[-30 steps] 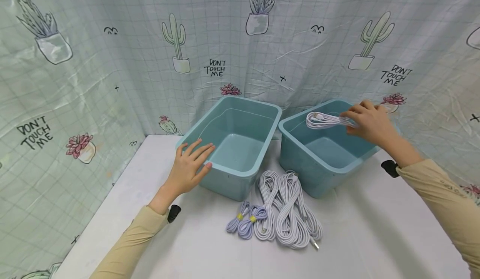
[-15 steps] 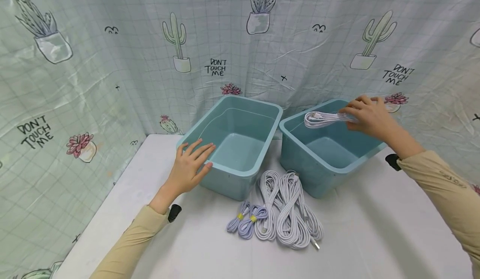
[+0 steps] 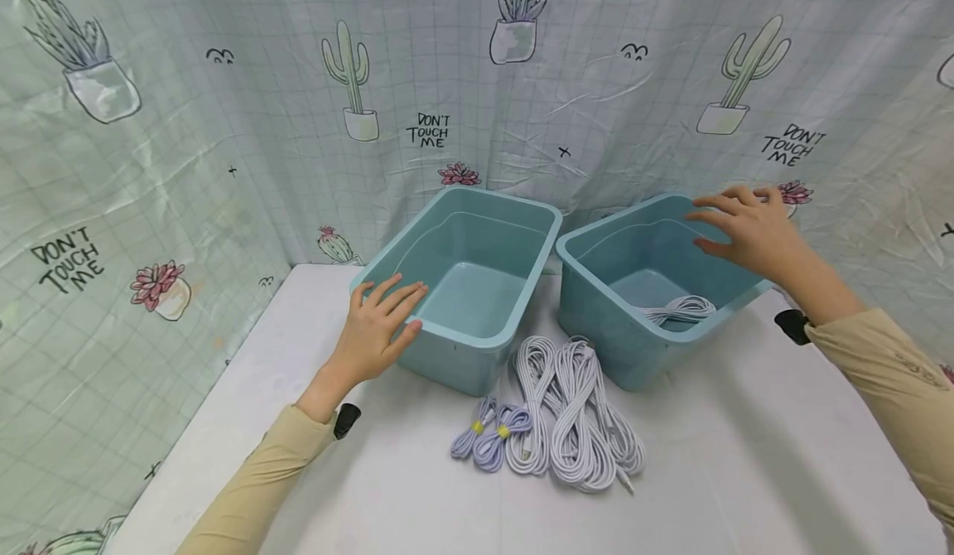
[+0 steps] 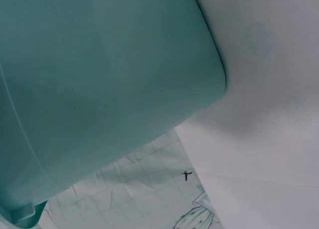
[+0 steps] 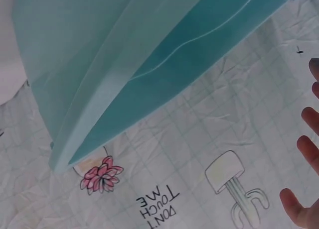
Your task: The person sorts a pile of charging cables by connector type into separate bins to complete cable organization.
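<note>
In the head view a coiled white cable (image 3: pixel 687 310) lies on the floor of the right blue-green bin (image 3: pixel 633 310), near its front wall. Above that bin hangs my right hand (image 3: pixel 754 228), fingers spread and bent a little, holding nothing; its fingertips (image 5: pixel 310 149) show at the edge of the right wrist view. My left hand (image 3: pixel 370 335) rests on the near left rim of the left bin (image 3: pixel 477 343) with relaxed, spread fingers. The left wrist view shows the outer wall of a bin (image 4: pixel 114 69), with no hand visible.
Several white cable bundles (image 3: pixel 577 422) lie on the white table (image 3: pixel 417 497) in front of the bins. Beside them are two lavender cable coils (image 3: pixel 492 439) with yellow ties. A cactus-print curtain (image 3: pixel 447 66) stands behind the bins.
My right hand has let go of the white cable, which dropped from above the right bin to its floor. The right fingers have spread. My left hand stays in place.
</note>
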Tool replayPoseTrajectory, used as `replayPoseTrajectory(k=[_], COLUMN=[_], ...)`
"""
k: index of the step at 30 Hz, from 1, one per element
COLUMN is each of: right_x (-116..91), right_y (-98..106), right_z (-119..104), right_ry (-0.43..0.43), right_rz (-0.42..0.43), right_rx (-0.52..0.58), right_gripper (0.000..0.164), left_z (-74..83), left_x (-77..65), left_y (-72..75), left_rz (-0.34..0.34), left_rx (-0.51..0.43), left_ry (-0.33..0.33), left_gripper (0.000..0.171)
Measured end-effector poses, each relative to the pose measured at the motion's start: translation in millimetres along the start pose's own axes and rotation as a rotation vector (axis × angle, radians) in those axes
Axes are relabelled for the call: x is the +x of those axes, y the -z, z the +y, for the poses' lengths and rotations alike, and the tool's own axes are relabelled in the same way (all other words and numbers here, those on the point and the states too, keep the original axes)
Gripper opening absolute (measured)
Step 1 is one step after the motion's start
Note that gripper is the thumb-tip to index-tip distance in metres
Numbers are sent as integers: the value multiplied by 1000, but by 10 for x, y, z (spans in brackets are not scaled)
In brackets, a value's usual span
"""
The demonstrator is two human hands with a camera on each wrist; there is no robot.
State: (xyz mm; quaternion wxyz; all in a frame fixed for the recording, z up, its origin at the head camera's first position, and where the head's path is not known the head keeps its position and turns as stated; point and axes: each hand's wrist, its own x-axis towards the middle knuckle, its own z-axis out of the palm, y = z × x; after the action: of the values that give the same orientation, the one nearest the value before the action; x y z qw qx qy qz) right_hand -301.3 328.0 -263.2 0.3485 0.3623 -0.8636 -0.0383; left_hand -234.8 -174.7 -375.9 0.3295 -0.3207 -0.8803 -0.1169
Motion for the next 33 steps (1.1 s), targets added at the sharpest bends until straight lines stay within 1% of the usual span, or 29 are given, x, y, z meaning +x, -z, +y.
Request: replayPoseTrajectory(k=[8, 12, 18, 29, 33], right_x=[-79, -103, -161, -274, -290], right_y=[47, 71, 140, 188, 211], right_z=[-165, -218, -313, -598, -722], right_ry=[79, 103, 69, 18, 8], right_rz=[112, 146, 123, 175, 168], right_rx=[5, 1, 20, 81, 91], right_gripper=[65, 61, 64, 58, 58], left_z=[-5, 4, 14, 19, 17], left_x=[-8, -9, -3, -15, -15], left_y=[-11, -10, -8, -8, -9], left_rz=[-6, -5, -2, -7, -4], left_rx=[2, 2, -4, 3, 2], left_ry=[-7, -3, 0, 9, 10], left_gripper=[58, 58, 61, 58, 59])
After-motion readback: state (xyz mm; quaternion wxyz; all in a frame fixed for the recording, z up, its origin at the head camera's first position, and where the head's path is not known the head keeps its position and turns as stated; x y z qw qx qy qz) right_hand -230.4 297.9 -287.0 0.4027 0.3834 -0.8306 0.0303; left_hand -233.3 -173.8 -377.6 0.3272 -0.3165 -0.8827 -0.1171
